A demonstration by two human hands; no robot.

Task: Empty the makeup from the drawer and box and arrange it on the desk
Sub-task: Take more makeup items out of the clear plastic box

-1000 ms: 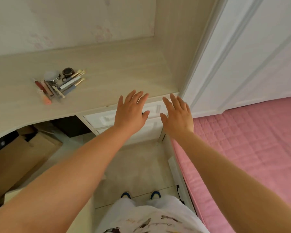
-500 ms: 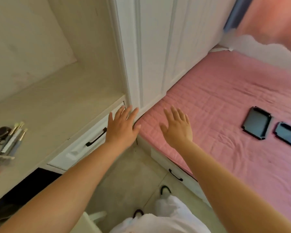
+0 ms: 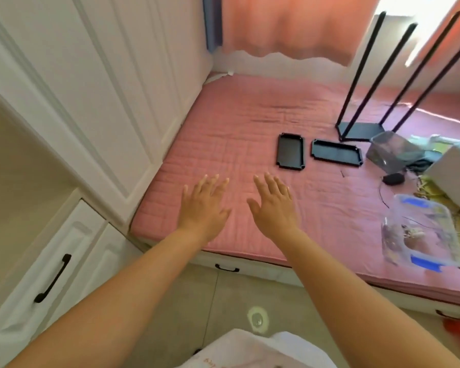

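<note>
Left hand [image 3: 202, 205] and right hand [image 3: 272, 205]: flat, fingers spread, empty, over pink quilted bed [image 3: 250, 123]; two black rectangular trays [image 3: 290, 152] beyond.

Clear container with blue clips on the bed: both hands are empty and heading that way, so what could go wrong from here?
The clear container sits near the edge of the pink mattress; a careless grab could tip it to the floor. Thin dark cables lie beside it and might snag when lifted. The left hand and right hand are open; the two black trays lie in their forward path and could be knocked.
</note>
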